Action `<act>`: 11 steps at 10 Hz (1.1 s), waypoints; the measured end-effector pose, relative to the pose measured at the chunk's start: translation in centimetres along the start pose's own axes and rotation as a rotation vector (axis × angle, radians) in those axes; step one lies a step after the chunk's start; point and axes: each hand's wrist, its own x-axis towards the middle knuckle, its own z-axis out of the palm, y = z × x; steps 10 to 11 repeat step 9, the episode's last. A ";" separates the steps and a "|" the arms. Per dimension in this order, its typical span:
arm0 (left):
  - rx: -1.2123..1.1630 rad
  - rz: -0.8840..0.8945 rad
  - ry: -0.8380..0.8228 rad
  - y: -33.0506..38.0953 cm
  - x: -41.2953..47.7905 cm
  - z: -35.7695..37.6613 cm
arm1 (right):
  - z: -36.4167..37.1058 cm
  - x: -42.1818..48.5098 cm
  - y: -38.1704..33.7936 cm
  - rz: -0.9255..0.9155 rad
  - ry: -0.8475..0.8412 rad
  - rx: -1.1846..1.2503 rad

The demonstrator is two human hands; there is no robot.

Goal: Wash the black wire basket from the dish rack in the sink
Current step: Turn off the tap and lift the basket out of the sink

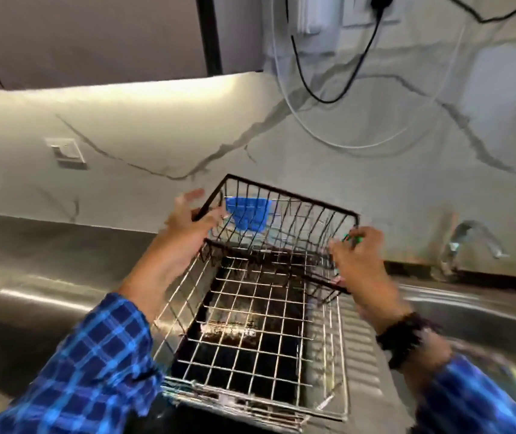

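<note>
Black wire basket [281, 233] held tilted above the silver dish rack [250, 333]

Left hand [187, 230] grips its left rim, right hand [357, 261] clasps its right edge; steel desk [46, 296], sink [469, 314] and faucet [472, 242] lie below a marble-veined wall [156, 136]

Soft, blurred kitchen view under mixed light

We saw a bright warm strip light the marble wall [156, 98] from above, glare streak the steel counter [40, 296], motion blur smear both hands, the sleeves and the tap [472, 242], and wide-angle distortion bend the edges.
</note>
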 end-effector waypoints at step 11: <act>1.024 -0.013 -0.287 -14.0 0.8 -0.2 | 8.8 1.2 5.8 0.285 -0.291 -0.895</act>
